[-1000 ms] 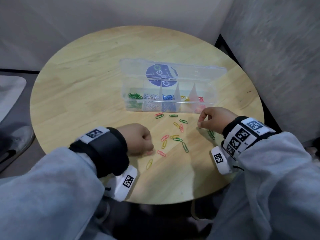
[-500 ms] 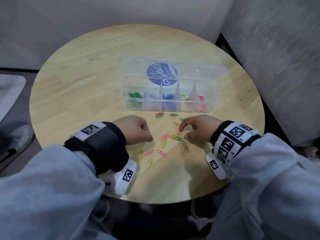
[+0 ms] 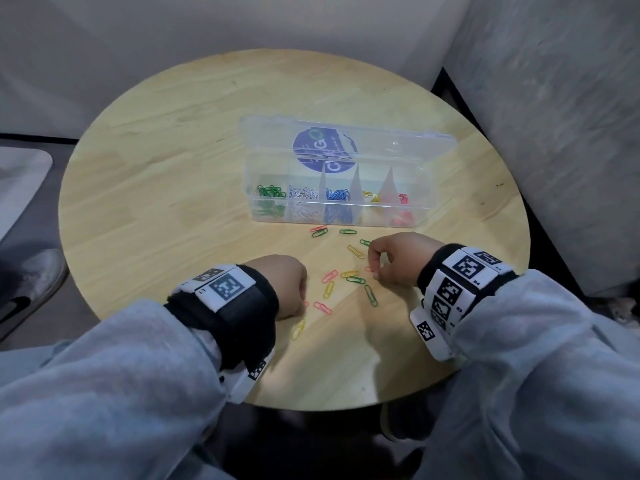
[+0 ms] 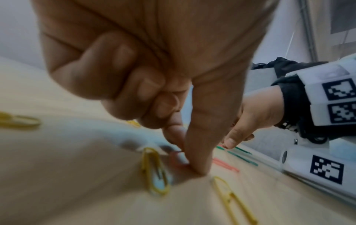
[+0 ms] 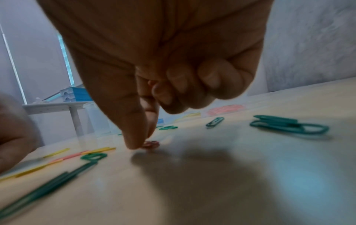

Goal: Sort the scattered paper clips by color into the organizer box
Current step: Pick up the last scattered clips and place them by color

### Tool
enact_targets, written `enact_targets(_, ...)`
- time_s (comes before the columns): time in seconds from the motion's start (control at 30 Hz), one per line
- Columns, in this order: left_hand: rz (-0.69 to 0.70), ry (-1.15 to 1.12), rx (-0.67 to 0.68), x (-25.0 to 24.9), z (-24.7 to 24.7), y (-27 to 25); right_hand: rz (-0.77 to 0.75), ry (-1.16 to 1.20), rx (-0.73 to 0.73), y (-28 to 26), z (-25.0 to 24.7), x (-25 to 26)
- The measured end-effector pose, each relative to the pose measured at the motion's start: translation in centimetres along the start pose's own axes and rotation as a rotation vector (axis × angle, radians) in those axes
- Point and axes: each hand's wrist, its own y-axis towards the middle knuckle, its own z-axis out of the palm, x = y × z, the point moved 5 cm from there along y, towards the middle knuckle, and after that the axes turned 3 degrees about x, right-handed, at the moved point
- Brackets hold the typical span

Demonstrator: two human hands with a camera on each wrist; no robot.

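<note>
A clear organizer box (image 3: 408, 168) stands open mid-table, with green, white, blue, yellow and pink clips in separate compartments. Loose paper clips lie in front of it, among them a pink clip (image 3: 329, 276), a yellow clip (image 3: 328, 289) and a green clip (image 3: 371, 295). My left hand (image 3: 304, 303) is down on the table, thumb and forefinger pinching a pink clip (image 4: 176, 159). My right hand (image 3: 372, 270) is also at the surface, its thumb and forefinger closed on another pink clip (image 5: 152, 144). The other fingers of both hands are curled in.
The round wooden table (image 3: 173, 168) sits in a corner, with walls behind and to the right. Two green clips (image 5: 289, 126) lie right of my right hand. More clips (image 3: 319, 231) lie just in front of the box. A shoe (image 3: 27, 282) is on the floor at left.
My right hand came back from the box's right end and dropped onto the loose clips, closing on a pink one. My left hand shifted a little nearer me among the clips.
</note>
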Motion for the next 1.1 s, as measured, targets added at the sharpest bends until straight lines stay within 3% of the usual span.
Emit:
enact_targets(0.2,0.022,-0.193,0.069,0.5,-0.4,0.0,0.006,0.033,-0.022,-0.2,-0.3,-0.4)
enact_targets(0.37,0.051,-0.902,0.131,0.3,-1.6,-0.2,-0.024,-0.059,0.084,-0.5,0.6,0.5)
enact_targets(0.47,0.054,-1.178,0.103,0.3,-2.4,-0.1,0.01,-0.035,0.134,-1.0,0.2,-0.3)
enact_targets(0.53,0.06,-1.25,0.071,0.4,-2.7,0.0,0.037,0.137,0.102,-1.2,-1.7,-2.3)
enact_targets(0.67,0.043,-1.298,0.056,0.5,-2.6,0.1,0.029,0.987,-0.162,-3.0,-6.6,-7.1)
enact_targets(0.77,0.01,-1.202,0.042,0.3,-2.5,0.5,0.01,1.355,-0.235,-3.7,-7.0,-8.9)
enact_targets(0.97,0.122,-0.323,-0.043,-2.0,-2.2,0.4,0.044,1.454,-0.172,-2.6,-5.4,-7.6)
enact_targets(1.1,0.11,-0.059,0.006,-3.1,-0.4,0.7,0.019,1.466,-0.022,-2.2,-3.9,-5.2)
